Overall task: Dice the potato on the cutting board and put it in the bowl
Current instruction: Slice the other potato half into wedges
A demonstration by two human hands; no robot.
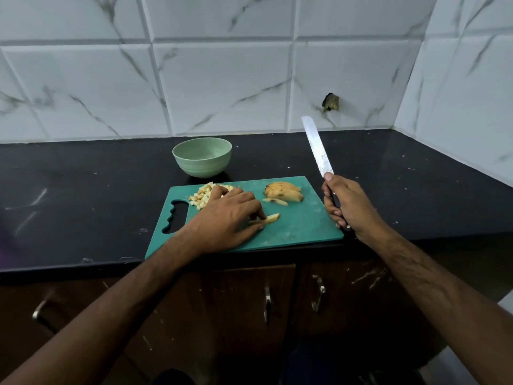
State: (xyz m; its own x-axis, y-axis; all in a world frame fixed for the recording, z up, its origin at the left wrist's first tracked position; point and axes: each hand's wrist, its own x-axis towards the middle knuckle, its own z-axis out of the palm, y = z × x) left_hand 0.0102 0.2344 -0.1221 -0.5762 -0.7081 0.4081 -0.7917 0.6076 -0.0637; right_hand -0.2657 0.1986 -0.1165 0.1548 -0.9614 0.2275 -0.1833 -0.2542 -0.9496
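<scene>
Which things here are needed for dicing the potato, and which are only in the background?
Needed: cutting board, potato slices, diced pieces, slice under left hand, knife in right hand, bowl.

Background: countertop, wall tiles, cabinet handles.

Green board point(291, 226) lies flat. On it: diced potato pile point(201, 198) at far left, sliced half point(283, 191) at far right, one slice point(268, 218) near centre. Pale green bowl point(202, 157) is set upright just behind, empty.
</scene>
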